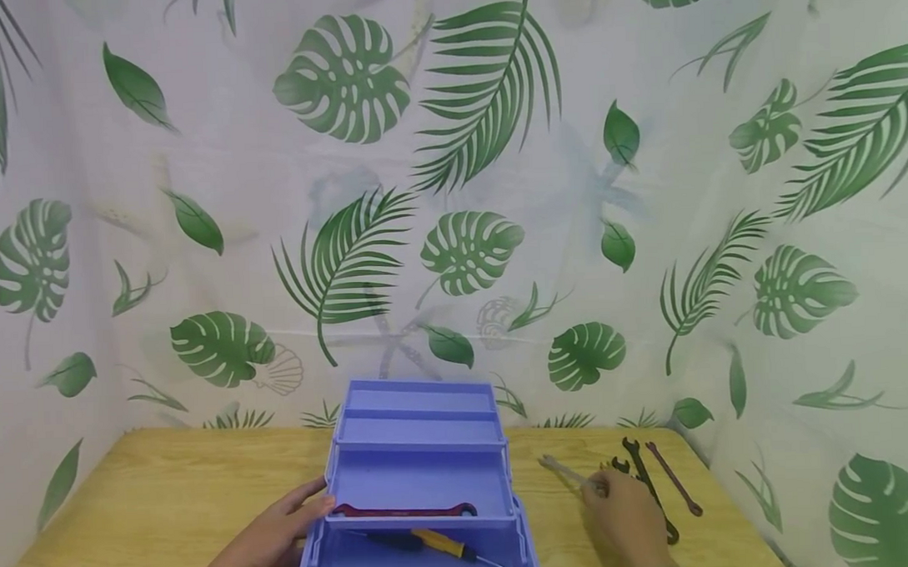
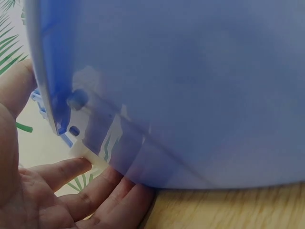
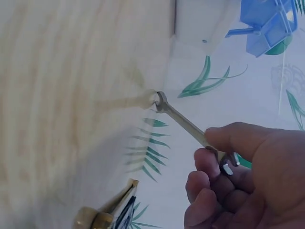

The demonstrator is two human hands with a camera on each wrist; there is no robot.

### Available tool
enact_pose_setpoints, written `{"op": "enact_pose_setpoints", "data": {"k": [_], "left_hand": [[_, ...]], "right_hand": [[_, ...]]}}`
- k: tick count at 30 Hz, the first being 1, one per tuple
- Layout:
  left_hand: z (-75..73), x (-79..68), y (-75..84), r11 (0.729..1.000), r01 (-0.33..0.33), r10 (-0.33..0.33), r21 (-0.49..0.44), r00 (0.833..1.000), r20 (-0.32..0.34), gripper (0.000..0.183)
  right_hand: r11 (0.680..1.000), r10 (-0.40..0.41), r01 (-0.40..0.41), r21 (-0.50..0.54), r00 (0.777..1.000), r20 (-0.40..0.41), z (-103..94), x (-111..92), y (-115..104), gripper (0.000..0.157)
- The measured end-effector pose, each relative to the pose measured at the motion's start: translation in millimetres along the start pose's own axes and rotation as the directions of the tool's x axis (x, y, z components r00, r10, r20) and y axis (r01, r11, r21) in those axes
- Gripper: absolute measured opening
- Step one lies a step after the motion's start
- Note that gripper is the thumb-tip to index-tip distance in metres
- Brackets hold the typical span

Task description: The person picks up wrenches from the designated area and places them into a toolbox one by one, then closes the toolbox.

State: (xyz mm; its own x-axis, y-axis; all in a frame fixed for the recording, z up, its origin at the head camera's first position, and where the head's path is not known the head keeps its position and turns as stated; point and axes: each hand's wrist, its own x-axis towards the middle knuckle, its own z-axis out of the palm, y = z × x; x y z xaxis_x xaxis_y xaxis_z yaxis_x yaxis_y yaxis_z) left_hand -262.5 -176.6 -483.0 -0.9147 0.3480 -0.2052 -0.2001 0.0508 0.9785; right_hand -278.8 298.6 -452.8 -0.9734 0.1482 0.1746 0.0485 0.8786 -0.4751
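Your left hand (image 1: pixel 271 532) is at the left side of the blue toolbox (image 1: pixel 324 563), fingers spread and extended against its wall, thumb at the edge of the middle tray (image 1: pixel 423 476). Your right hand (image 1: pixel 631 519) pinches the silver wrench (image 1: pixel 569 470) between thumb and forefinger, the other fingers curled in beneath; the wrench is right of the toolbox, its free jaw end pointing away from you and to the left. You cannot tell from these views whether that end touches the worktop (image 1: pixel 220 467). The toolbox stands open in stepped tiers of smooth, plastic-looking material. In the middle tray, a red wrench (image 1: pixel 405 512) lies lengthwise along the front wall; in the lower compartment (image 1: pixel 351 566), a yellow-and-black screwdriver (image 1: pixel 441 544) lies aslant, metal shaft toward the right. Just beyond your right hand are a short dark wrench (image 1: pixel 620 464), partly hidden, and a long dark wrench (image 1: pixel 641 469); a slim reddish wrench (image 1: pixel 674 480) lies outermost. The worktop is pale wood-grained; the white backdrop (image 1: pixel 495 182) behind bears green leaf prints.
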Motion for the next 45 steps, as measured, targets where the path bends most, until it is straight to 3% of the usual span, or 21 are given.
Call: {"op": "enact_pose_setpoints", "data": {"k": [4,12,19,26,31,38,45], "left_hand": [[1.3,0.3,1.0,1.000,0.005,-0.005,0.015,1.000,-0.013,0.083],[0.6,-0.7,0.8,1.000,0.007,-0.007,-0.004,1.000,-0.002,0.084],[0.6,-1.6,-0.4,1.000,-0.012,0.012,0.008,1.000,-0.006,0.083],[0.5,-2.7,0.8,1.000,0.022,-0.022,0.006,1.000,-0.014,0.086],[-0.6,-2.0,0.2,1.000,-0.003,0.003,-0.006,1.000,0.015,0.084],[-1.8,0.4,-1.5,1.000,-0.003,0.003,0.014,1.000,0.004,0.083],[-2.2,0.3,-2.3,1.000,-0.009,0.009,0.000,1.000,0.015,0.083]], "right_hand": [[1.000,-0.003,0.002,-0.016,0.999,-0.040,-2.8,-1.4,-1.4,0.024],[0.996,0.091,-0.091,-0.013,0.995,0.037,-0.3,1.2,1.3,0.018],[0.994,0.111,-0.111,-0.018,0.992,0.059,1.6,1.8,6.3,0.014],[0.992,0.125,-0.128,0.022,0.987,0.100,4.6,0.4,11.1,0.022],[0.994,0.112,-0.113,0.007,0.991,0.076,5.4,0.9,10.4,0.019],[0.995,0.085,-0.084,-0.048,0.996,0.016,5.3,3.4,8.7,0.016],[0.998,0.051,-0.052,-0.021,0.998,-0.028,3.2,2.7,7.3,0.018]]}}
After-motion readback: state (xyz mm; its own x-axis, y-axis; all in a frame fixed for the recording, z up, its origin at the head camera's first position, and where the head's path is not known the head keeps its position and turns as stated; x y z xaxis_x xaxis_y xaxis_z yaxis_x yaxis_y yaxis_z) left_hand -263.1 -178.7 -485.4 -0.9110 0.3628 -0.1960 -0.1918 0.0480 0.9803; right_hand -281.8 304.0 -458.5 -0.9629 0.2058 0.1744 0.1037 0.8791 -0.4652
